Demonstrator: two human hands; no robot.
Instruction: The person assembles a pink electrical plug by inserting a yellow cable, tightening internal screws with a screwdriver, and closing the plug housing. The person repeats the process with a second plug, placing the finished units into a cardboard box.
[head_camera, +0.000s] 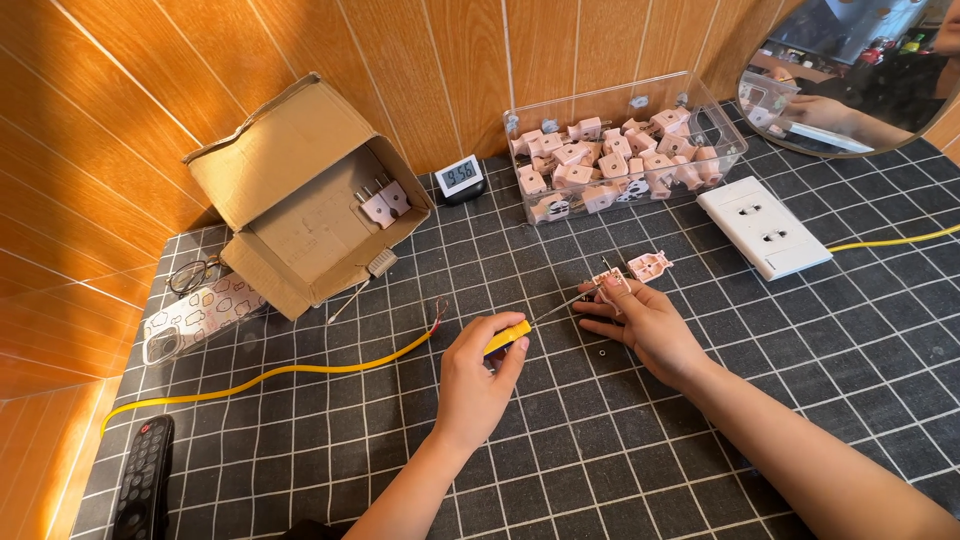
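My left hand (478, 372) grips a yellow-handled screwdriver (512, 335) whose thin shaft points right toward an opened pink plug half (612, 283). My right hand (648, 322) rests on the black grid mat and pins that plug half under its fingertips. A second pink plug cover (650, 265) lies just beyond, apart from both hands. A tiny dark screw (602, 353) sits on the mat between my hands. A yellow cable (300, 369) with bared red wire ends lies left of my left hand.
A clear bin (720, 135) holds several pink plugs at the back. An open cardboard box (300, 190) with two plugs stands back left. Also here: a small digital clock (460, 177), a white wall socket plate (764, 226), a round mirror (850, 75), a remote (145, 480), a phone case (200, 312), glasses (192, 275).
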